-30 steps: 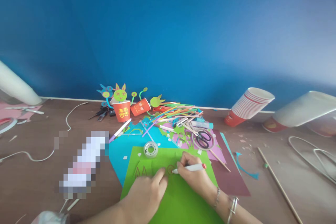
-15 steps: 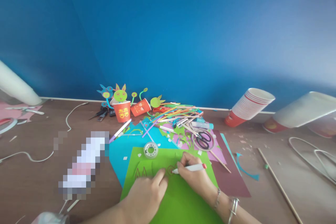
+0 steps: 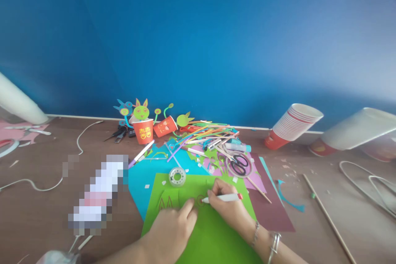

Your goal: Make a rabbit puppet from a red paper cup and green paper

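Remotely, I take the bright green sheet [image 3: 216, 239] as my landmark and read from left to right. Beyond its far left corner I see a purple-and-white pen [image 3: 141, 154] lying aslant, and farther back a red paper cup [image 3: 144, 135] with gold characters, a green cat-like paper face [image 3: 141, 113] showing above its rim. On the sheet's left half, two pointed ear outlines [image 3: 165, 203] show just beyond the left hand [image 3: 175, 222], which lies palm down with its fingers on the paper; it grasps nothing that I can see. A clear tape roll [image 3: 171, 177] lies at the sheet's far edge. Near the sheet's middle, a small ringed drawing [image 3: 198, 201] sits just beside the left fingertips. Over the sheet's right half, the right hand [image 3: 227, 206] pinches the felt-tip marker [image 3: 224, 198]. That marker has a slim white barrel and a red end. Its tip points left, at the ringed drawing; its long axis runs nearly crosswise to me, red end rightward. I cannot tell how steeply it slopes. Past the sheet's far right corner I make out black-handled scissors [image 3: 235, 163]; to its right, a maroon sheet [image 3: 272, 212], then, well apart, a stack of paper cups [image 3: 293, 123] and a thin wooden stick [image 3: 329, 219].
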`<state>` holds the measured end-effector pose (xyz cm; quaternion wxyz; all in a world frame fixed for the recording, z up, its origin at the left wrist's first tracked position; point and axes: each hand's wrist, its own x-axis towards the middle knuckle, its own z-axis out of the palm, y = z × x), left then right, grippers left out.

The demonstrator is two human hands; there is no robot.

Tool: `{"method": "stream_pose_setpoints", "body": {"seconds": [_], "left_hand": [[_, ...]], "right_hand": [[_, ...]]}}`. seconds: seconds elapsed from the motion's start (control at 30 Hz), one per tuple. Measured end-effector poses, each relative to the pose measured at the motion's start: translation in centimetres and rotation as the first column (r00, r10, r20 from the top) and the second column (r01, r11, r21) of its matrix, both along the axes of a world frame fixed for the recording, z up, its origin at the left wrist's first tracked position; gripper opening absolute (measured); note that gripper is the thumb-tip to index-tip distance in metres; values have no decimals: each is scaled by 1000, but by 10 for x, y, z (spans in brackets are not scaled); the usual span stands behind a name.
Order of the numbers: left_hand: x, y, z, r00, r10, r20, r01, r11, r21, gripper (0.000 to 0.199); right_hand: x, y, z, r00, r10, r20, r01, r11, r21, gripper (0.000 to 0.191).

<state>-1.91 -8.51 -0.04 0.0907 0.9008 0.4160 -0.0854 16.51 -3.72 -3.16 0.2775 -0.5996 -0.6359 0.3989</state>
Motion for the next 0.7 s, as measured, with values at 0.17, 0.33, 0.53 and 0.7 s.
{"method": "stream_pose_setpoints", "body": {"seconds": [0.17, 0.33, 0.53, 0.7], "left_hand": [[0, 1, -1, 1000, 11, 4, -11, 1000, -18, 37], [1, 1, -1, 1000, 10, 3, -10, 1000, -21, 38], [1, 0, 0, 1000, 3, -1, -3, 1000, -11, 41], [1, -1, 0, 1000, 9, 9, -9, 1000, -8, 39]], "right_hand": [[0, 0, 1, 1000, -4, 8, 4, 1000, 8, 22], [0, 1, 1, 1000, 1, 4, -1, 1000, -10, 23], [-1, 0, 3, 1000, -2, -9, 2, 1000, 4, 25], [-2, 0, 4, 1000, -9, -17, 9, 1000, 3, 25]]}}
